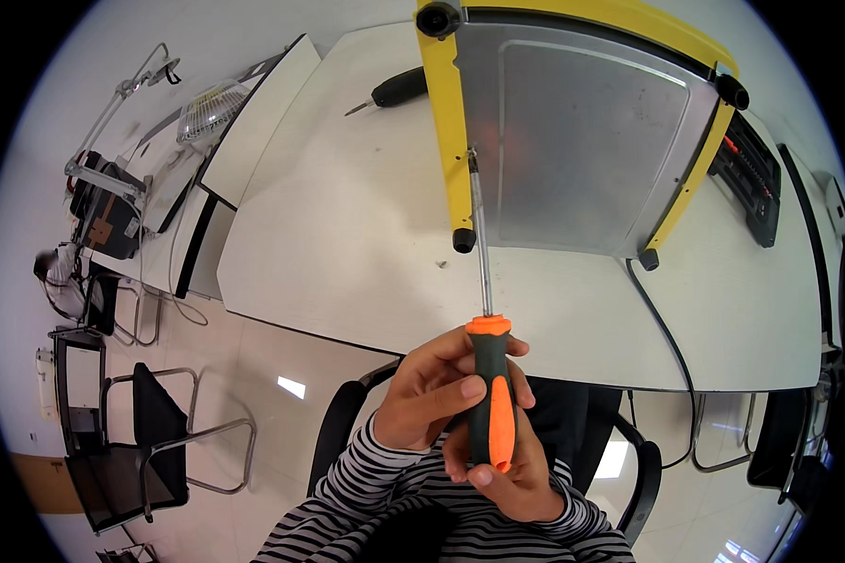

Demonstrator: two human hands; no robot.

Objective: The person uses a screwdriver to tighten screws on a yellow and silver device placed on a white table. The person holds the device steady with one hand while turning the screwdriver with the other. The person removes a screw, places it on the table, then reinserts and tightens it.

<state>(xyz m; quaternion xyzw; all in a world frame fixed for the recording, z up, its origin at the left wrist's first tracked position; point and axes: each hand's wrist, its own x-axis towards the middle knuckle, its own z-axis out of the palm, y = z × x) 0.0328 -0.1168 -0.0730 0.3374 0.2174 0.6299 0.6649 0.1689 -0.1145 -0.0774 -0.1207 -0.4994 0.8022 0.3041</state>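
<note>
A long screwdriver [496,403] with a dark green and orange handle points away from me. My left hand [432,389] wraps the upper part of its handle, and the fingers of my right hand [509,474] close round the lower end. The steel shaft reaches to the left yellow rail of an appliance [582,141], with its tip by a small fitting there; whether they touch I cannot tell. This appliance has a flat grey metal panel, a yellow frame and black feet, and its panel faces me.
A black-handled pointed tool [401,89] lies left of the appliance. An open black tool case [751,178] is at the right. A black cord [667,328] hangs over the white table's [347,216] near edge. Chairs [160,432] and a seated person [66,281] are farther left.
</note>
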